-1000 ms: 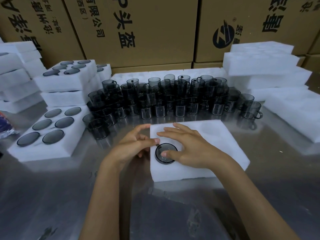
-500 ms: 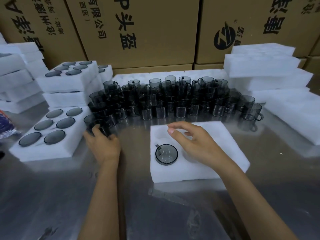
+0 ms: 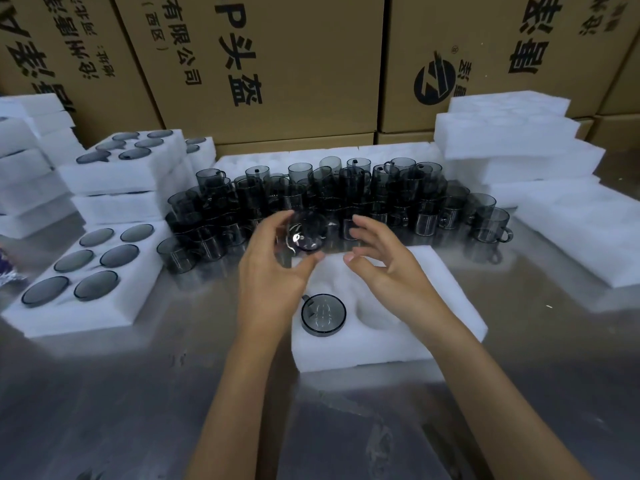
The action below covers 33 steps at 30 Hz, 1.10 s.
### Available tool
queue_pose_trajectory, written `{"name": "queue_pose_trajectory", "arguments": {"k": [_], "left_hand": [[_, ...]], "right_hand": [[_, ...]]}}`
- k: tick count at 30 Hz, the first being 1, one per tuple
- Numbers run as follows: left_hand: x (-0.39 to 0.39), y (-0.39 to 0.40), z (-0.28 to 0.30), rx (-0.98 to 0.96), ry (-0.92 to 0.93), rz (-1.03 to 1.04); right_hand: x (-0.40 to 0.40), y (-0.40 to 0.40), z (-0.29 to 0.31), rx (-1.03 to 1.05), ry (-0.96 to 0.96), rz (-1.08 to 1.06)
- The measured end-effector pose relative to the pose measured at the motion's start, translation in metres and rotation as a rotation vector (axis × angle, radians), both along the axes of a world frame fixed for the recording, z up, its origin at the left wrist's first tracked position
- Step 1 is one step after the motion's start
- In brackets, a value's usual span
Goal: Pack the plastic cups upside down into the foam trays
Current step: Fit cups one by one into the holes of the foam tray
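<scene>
Left hand (image 3: pixel 273 271) holding a cup (image 3: pixel 306 230) above the far-left part of the tray (image 3: pixel 398 344), fingers curled round its side, thumb under it near the tray's far edge. Right hand (image 3: pixel 388 268) just beside the cup, not touching, fingers spread wide and loosely bent, holding nothing. One cup already seated (image 3: pixel 323 315) base-up in the near-left pocket; the pocket next to it (image 3: pixel 375 311) bare, others faint against the white foam. Loose cups (image 3: pixel 346 202) crowded along the far side of the surface (image 3: pixel 104 393); filled trays (image 3: pixel 86 271) at the left edge, blank foam (image 3: pixel 512 140) stacked at the right. Step in hand, likely: turning the held cup mouth-down and setting it in an open pocket. Best to finish the flip in the air, take the rim with both hands, line the handle up with the pocket's notch, then press level. Tilted entry could jam the rim or tear the foam; a light, even push should seat it flush.
</scene>
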State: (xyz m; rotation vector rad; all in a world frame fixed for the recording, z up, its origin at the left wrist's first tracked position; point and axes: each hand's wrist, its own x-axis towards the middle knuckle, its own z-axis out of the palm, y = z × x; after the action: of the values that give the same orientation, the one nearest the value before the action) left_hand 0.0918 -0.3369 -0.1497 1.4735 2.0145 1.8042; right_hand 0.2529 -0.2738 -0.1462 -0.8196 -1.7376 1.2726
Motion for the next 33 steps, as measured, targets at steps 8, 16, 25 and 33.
{"name": "queue_pose_trajectory", "arguments": {"k": [8,16,25,33], "left_hand": [[0.021,-0.002,0.003,-0.025,0.058,-0.2],[0.015,-0.003,0.003,0.056,-0.021,-0.249],[0.014,-0.003,0.004,0.054,-0.077,-0.28],[0.001,0.001,-0.001,0.003,-0.405,-0.29]], "right_hand": [[0.006,0.002,0.004,0.046,0.109,-0.111],[0.005,0.003,0.002,0.192,0.002,-0.11],[0.004,0.005,-0.003,0.153,0.009,-0.085],[0.001,-0.001,-0.006,0.171,-0.178,0.008]]}}
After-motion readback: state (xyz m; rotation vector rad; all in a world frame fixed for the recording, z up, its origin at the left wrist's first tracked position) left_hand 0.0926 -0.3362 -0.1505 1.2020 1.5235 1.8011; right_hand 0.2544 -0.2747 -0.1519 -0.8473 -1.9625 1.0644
